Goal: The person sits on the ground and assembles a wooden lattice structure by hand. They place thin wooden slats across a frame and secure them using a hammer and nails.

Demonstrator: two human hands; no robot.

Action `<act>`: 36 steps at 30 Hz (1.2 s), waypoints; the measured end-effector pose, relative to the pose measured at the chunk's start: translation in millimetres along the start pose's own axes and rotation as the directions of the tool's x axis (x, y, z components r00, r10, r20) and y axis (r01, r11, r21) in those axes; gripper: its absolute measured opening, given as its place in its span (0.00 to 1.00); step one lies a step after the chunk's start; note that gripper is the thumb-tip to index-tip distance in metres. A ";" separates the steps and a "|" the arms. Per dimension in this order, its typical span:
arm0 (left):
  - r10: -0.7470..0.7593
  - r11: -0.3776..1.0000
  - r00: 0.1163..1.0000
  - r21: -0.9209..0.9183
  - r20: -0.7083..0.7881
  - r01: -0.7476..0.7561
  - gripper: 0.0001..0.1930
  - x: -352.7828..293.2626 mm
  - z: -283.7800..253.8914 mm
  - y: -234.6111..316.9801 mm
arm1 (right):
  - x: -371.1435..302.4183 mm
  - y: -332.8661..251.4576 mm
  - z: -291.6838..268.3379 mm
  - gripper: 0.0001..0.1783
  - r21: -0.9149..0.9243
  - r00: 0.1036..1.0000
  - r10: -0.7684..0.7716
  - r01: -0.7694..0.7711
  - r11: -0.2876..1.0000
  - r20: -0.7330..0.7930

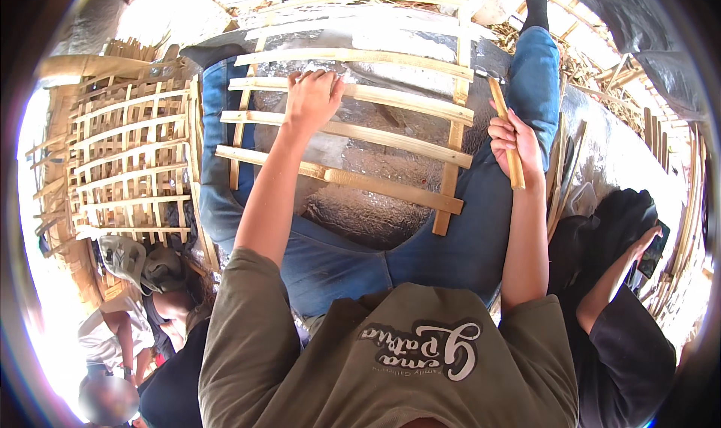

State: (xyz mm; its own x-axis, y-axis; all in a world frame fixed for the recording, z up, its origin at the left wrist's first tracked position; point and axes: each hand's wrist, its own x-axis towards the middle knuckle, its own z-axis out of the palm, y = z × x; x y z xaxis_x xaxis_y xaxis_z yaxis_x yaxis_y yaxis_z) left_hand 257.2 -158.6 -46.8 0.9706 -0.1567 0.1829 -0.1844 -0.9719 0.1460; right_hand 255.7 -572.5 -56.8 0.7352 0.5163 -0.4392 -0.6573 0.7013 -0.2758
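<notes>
A lattice of pale bamboo slats [390, 147] lies across my legs in blue jeans. My left hand [312, 99] presses down on a cross slat near the lattice's upper left, fingers curled over its edge. My right hand [515, 139] grips the wooden handle of a hammer [505, 127], whose dark metal head [488, 73] rests at the lattice's upper right corner, beside the upright slat.
A stack of finished bamboo lattices [128, 157] stands to my left. Loose bamboo strips [563, 165] lie by my right leg. One person in dark clothes sits at my right holding a phone [653, 251]; another in a cap [131, 259] sits at lower left.
</notes>
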 end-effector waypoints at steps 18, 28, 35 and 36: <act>0.029 0.994 0.990 -0.104 -0.136 -0.043 0.14 19.9 -19.7 1.0 | 0.4 1.5 6.3 0.18 0.017 0.998 -0.036 0.037 0.999 -0.044; -0.050 0.994 0.984 -0.107 -0.171 0.032 0.17 47.4 -43.1 11.2 | 1.7 0.8 5.7 0.18 0.034 0.997 -0.077 0.077 0.996 -0.018; -0.045 0.999 0.992 -0.022 -0.119 0.043 0.19 56.9 -96.8 18.9 | -0.2 -0.2 1.3 0.19 0.044 0.995 -0.097 0.097 0.994 -0.011; -0.071 0.997 0.994 -0.041 -0.085 0.068 0.18 57.0 -107.8 19.3 | -0.1 -1.7 0.6 0.19 0.074 0.996 -0.091 0.091 0.993 -0.004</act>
State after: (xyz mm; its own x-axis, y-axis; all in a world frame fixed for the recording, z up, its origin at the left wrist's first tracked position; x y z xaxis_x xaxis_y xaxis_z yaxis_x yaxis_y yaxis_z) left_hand 292.3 -167.3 71.3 0.9644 -0.0715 0.2544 -0.1243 -0.9723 0.1980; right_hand 256.8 -573.4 -55.8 0.7912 0.4487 -0.4155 -0.5738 0.7797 -0.2506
